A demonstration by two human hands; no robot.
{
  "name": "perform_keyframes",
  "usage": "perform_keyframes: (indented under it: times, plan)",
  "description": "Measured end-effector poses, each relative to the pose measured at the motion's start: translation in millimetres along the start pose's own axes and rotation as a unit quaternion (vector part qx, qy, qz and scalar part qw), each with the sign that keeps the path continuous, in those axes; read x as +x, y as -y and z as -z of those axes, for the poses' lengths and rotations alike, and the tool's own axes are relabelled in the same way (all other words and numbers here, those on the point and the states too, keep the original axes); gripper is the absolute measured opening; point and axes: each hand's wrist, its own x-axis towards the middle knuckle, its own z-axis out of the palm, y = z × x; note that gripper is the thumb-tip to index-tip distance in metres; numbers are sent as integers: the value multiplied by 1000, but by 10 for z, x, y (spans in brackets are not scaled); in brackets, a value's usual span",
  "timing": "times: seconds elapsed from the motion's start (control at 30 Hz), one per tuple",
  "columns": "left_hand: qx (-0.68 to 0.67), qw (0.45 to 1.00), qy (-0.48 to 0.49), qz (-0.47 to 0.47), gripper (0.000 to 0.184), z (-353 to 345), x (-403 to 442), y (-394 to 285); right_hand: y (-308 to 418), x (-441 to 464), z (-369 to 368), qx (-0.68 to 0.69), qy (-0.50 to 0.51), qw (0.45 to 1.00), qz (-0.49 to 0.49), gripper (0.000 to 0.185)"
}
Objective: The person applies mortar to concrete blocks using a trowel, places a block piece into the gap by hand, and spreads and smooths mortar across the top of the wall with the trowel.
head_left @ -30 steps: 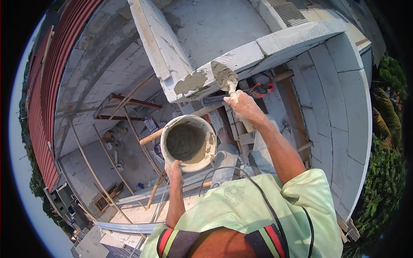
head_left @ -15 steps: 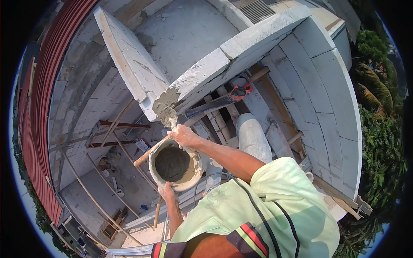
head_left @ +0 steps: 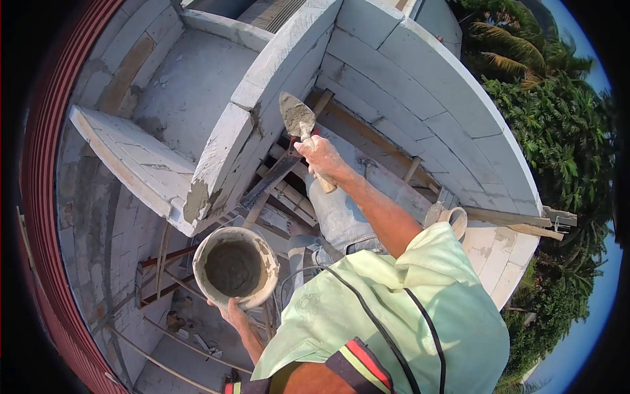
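My right hand [head_left: 321, 159] is closed round the wooden handle of a trowel [head_left: 297, 117]. Grey mortar coats the trowel's blade, which points up beside the block wall [head_left: 257, 72]. With my left hand [head_left: 235, 316] I grip the lower rim and side of a bucket [head_left: 271, 281] of wet grey mortar [head_left: 233, 268]. Part of that hand is hidden under the bucket. A patch of mortar [head_left: 195, 201] clings to the wall's corner, just above the bucket.
A handsaw [head_left: 272, 176] lies below the wall, partly behind the trowel. Bamboo poles [head_left: 172, 341] slope over a lower floor at left. A curved block wall [head_left: 426, 111] rises on the right, with timber planks [head_left: 505, 217] at its near end. Trees stand beyond.
My right hand and the trowel have moved up and right, away from the mortared corner. The bucket sits lower left in view, and the whole view has turned.
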Motion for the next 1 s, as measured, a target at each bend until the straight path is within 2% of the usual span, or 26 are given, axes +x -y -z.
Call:
perform_keyframes:
  times: [0.07, 0.13, 0.2, 0.27, 0.33, 0.4, 0.47, 0.5, 0.57, 0.67, 0.73, 0.8, 0.87, 1.0]
  plan:
    - [6, 998, 41, 50, 66, -62, -41, -275, -217, -201, 372, -8, -57, 998, -8, 49]
    - [-10, 998, 48, 48, 60, -233, -136, -534, -641, -399, 667, -40, -119, 992, -22, 40]
    - [-30, 997, 61, 21, 45, -360, -209, -737, -1081, -703, 930, -45, -161, 979, -119, 39]
    - [-15, 998, 64, 16, 45, -496, -259, -901, -1647, -1043, 1127, -78, -185, 961, -189, 38]
    - [5, 998, 65, 12, 45, -515, -223, -960, -2375, -1434, 1246, -135, -194, 944, -229, 37]
    - [13, 995, 94, 44, 47, -497, -89, -905, -2543, -1872, 1347, -175, -107, 917, -344, 40]
    - [11, 994, 99, 43, 47, -551, -53, -901, -3086, -2278, 1322, -264, -95, 888, -364, 44]
    - [-2, 993, 109, 38, 46, -597, -34, -909, -3219, -2431, 1296, -263, -95, 887, -367, 44]
    - [-13, 992, 120, 34, 46, -625, 2, -907, -3375, -2665, 1257, -311, -47, 875, -366, 48]
    - [19, 988, 141, 56, 46, -647, 79, -846, -3445, -2765, 1181, -275, -45, 878, -390, 50]
    - [30, 989, 134, 50, 38, -710, 143, -778, -3102, -2674, 1153, -259, -36, 877, -404, 51]
    - [27, 987, 145, 56, 38, -747, 194, -761, -2954, -2619, 1160, -245, -28, 875, -416, 52]
    - [23, 986, 155, 62, 38, -788, 205, -749, -2998, -2619, 1167, -284, -44, 885, -368, 54]
    - [16, 983, 164, 77, 42, -896, 133, -879, -3026, -2765, 1269, -289, -43, 880, -374, 52]
